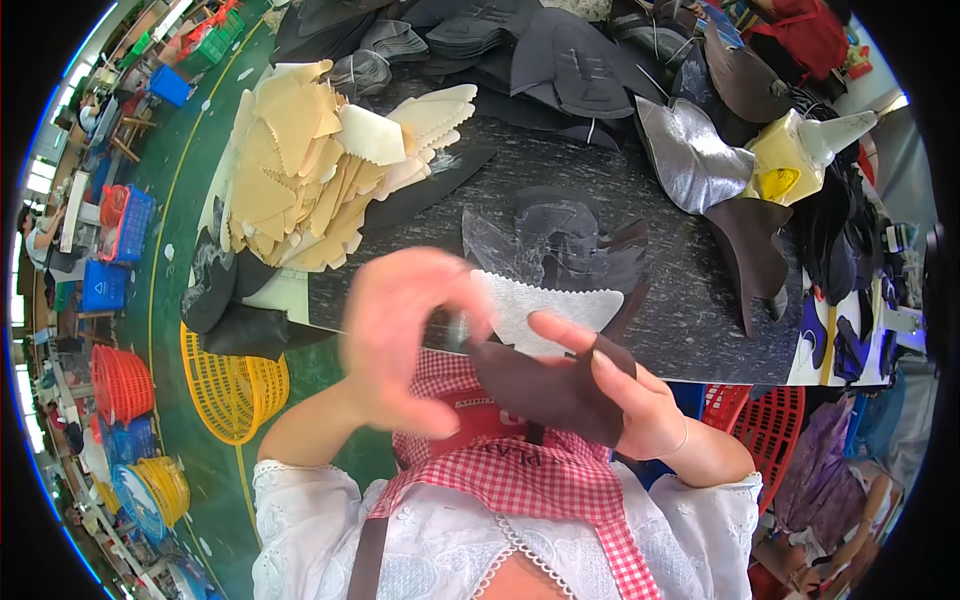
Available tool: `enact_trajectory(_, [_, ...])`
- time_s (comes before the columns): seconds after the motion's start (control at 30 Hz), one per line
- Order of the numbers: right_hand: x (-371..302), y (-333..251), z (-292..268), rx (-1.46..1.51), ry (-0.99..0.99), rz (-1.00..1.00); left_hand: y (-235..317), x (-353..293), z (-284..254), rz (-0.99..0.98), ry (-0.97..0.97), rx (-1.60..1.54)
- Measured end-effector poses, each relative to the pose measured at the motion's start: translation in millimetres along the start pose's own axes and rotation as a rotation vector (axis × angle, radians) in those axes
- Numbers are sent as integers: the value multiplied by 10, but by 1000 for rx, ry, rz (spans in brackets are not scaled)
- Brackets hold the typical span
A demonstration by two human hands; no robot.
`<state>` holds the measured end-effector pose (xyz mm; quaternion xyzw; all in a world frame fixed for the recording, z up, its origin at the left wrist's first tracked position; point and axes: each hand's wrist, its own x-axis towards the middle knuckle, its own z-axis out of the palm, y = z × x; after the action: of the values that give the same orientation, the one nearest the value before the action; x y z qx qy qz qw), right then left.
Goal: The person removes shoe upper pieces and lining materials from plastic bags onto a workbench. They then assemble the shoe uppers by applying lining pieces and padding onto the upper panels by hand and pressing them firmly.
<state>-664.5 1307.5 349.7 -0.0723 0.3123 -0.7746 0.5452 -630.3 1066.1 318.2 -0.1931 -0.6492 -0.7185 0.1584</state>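
My right hand [635, 400] grips a dark brown leather shoe piece [550, 392] in front of my apron, thumb on top and index finger stretched out. Just beyond it, a white piece with a zigzag edge [550, 303] shows behind the index finger; I cannot tell whether it is joined to the leather. My left hand [405, 335] is smeared by motion, its thumb well apart from its curved fingers, with nothing visible in it. Its fingertips are close to the white piece's left end. Dark cut pieces [555, 240] lie on the table just beyond.
A heap of beige zigzag-edged pieces [300, 165] covers the table's left side. Stacked black pieces [575, 65] lie at the back. At the right stand a yellow glue bottle [800, 155] and a silvery piece [690, 150]. A yellow basket [235, 385] is on the green floor.
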Motion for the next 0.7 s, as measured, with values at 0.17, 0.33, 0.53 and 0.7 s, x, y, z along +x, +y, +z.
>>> enact_trajectory(0.17, [-73, -92, 102, -140, -27, 26, -236, -81, 69, -529, -303, -584])
enact_trajectory(0.33, [-119, -1, -328, -428, 241, -312, -90, 89, -40, -608, -345, -141])
enact_trajectory(0.53, [184, -358, -624, -1371, 791, -530, -294, 740, -10, -762, -388, 251])
enact_trajectory(0.7, [233, -332, -869, -1529, 746, -572, -528, 737, -16, -698, -425, 332])
